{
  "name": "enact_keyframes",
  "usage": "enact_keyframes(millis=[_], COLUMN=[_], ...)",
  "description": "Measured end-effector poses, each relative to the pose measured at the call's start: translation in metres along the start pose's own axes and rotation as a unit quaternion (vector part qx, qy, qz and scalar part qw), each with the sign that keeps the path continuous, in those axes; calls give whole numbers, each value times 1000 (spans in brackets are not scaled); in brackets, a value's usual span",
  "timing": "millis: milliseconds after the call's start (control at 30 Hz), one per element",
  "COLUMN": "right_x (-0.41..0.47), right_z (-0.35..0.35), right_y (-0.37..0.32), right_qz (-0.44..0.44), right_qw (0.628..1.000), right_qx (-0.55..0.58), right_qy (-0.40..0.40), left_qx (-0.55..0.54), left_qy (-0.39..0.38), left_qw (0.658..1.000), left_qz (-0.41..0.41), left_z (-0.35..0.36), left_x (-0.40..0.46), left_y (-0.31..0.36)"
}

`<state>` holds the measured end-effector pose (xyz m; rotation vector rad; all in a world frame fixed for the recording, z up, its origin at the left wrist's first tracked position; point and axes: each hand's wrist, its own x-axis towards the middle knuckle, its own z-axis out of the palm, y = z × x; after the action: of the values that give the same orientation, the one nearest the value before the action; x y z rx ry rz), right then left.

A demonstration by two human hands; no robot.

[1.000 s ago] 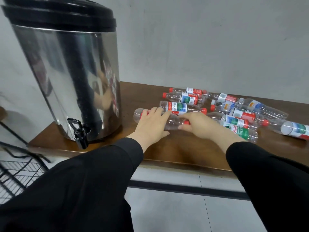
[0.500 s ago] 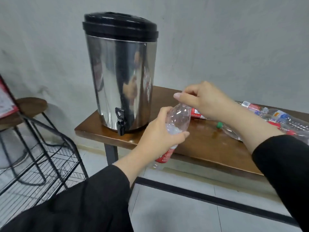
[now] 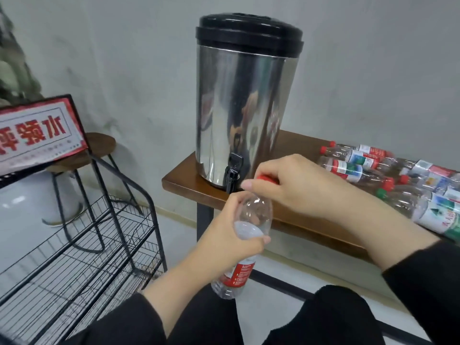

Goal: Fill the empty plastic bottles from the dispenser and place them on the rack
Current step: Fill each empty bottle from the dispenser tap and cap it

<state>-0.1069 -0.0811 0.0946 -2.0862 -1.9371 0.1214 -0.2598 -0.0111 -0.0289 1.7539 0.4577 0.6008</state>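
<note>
My left hand [image 3: 229,241] grips an empty clear plastic bottle [image 3: 251,215] with a red label around its middle, holding it upright in front of the table edge. My right hand [image 3: 293,185] pinches the bottle's red cap [image 3: 265,178] from above. The steel dispenser [image 3: 245,105] with a black lid stands on the wooden table [image 3: 184,181]; its black tap [image 3: 232,174] is just behind and left of the cap. A black wire rack [image 3: 82,247] stands to the left on the floor.
Several empty capped bottles [image 3: 368,168] lie in a pile on the right of the table. A round stool [image 3: 99,148] and a red-and-white sign [image 3: 37,131] stand behind the rack, with a white pot [image 3: 27,197] below. Tiled floor lies beneath.
Both hands lifted one bottle off the table and brought it upright near the tap. My right hand now sits on its cap. The view has swung left, showing the rack.
</note>
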Motion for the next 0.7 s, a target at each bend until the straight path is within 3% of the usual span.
enact_keyframes(millis=[100, 267, 367, 500, 633, 700], right_x=[3, 5, 10, 22, 44, 53], right_z=[10, 4, -4, -14, -5, 2], right_y=[-1, 8, 6, 15, 30, 41], right_qz=[-20, -96, -135, -142, -16, 25], right_qw=[999, 987, 983, 985, 934, 947], right_qx=[40, 63, 50, 96, 318, 258], right_qy=[18, -108, -111, 9, 162, 190], left_qx=[0, -57, -77, -67, -41, -18], left_qy=[31, -11, -1, 33, 90, 110], left_qw=[999, 997, 995, 995, 991, 987], left_qz=[-11, -46, -56, -60, -92, -113], left_z=[0, -12, -16, -17, -18, -19], left_x=[-3, -12, -16, -18, -13, -9], left_y=[-4, -10, -16, -23, -44, -58])
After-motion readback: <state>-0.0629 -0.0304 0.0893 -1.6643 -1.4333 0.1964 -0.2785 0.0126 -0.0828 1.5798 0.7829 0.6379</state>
